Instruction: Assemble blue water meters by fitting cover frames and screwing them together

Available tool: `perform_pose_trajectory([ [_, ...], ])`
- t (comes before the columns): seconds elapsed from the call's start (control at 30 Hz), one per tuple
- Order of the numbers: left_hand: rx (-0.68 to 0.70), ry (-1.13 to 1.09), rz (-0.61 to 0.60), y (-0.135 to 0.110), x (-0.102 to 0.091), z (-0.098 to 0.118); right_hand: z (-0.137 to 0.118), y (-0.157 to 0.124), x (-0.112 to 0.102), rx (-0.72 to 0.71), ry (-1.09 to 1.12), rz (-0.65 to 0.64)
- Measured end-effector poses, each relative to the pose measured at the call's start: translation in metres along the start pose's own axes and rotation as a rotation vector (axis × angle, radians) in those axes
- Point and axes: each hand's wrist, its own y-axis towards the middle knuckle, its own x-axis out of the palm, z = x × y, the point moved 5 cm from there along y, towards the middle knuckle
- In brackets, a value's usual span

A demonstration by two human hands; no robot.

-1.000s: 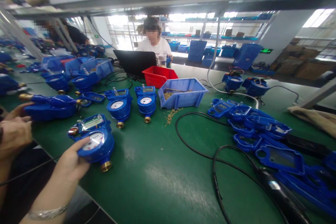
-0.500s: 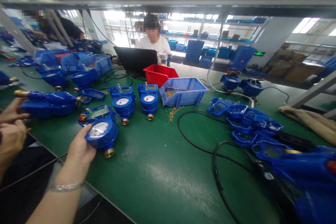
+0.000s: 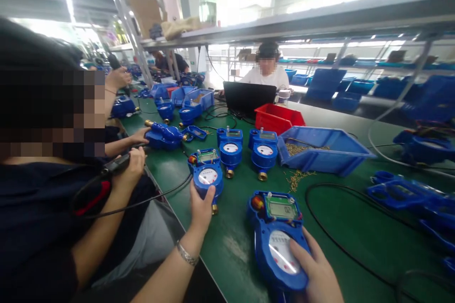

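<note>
My left hand [image 3: 201, 206] grips the lower side of a blue water meter [image 3: 208, 176] that rests on the green table, its circuit board and small display uncovered. With thumb on the dial, my right hand [image 3: 314, 265] is closed round a second blue water meter [image 3: 279, 241] nearer to me. That one has a lit display, a bare green board and a red-capped part at its top left. Two more water meters [image 3: 231, 149] stand just behind, brass ends facing me.
A blue bin [image 3: 320, 163] of small brass screws has some spilled beside it, with a red bin [image 3: 277, 118] behind. Blue covers [image 3: 394, 191] and a black cable lie at right. To my left a co-worker [image 3: 46, 227] holds a power screwdriver; another sits behind a laptop [image 3: 249, 97].
The view has turned to the left, bringing the co-worker beside me into sight. My right hand has come into view holding a water meter. My left hand still holds its meter.
</note>
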Motion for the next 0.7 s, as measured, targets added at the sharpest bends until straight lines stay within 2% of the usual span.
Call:
perform_pose_trajectory([
  [0.07, 0.012, 0.029, -0.011, 0.001, 0.0, -0.003, -0.004, 0.005, 0.031, -0.05, 0.044, 0.019],
  [0.17, 0.023, 0.067, -0.021, 0.002, 0.0, -0.006, -0.006, 0.018, 0.063, -0.143, -0.004, 0.013],
  [0.4, 0.044, 0.12, -0.027, 0.0, -0.001, -0.004, 0.003, 0.053, 0.099, -0.236, -0.13, -0.053],
  [0.57, 0.066, 0.163, -0.004, 0.001, 0.0, -0.005, 0.005, 0.059, 0.106, -0.282, -0.254, -0.101],
  [0.63, 0.082, 0.184, 0.01, 0.003, -0.004, -0.005, -0.002, 0.054, 0.098, -0.297, -0.295, -0.12],
  [0.7, 0.102, 0.2, 0.024, 0.003, -0.01, -0.001, -0.017, 0.043, 0.078, -0.333, -0.317, -0.129],
])
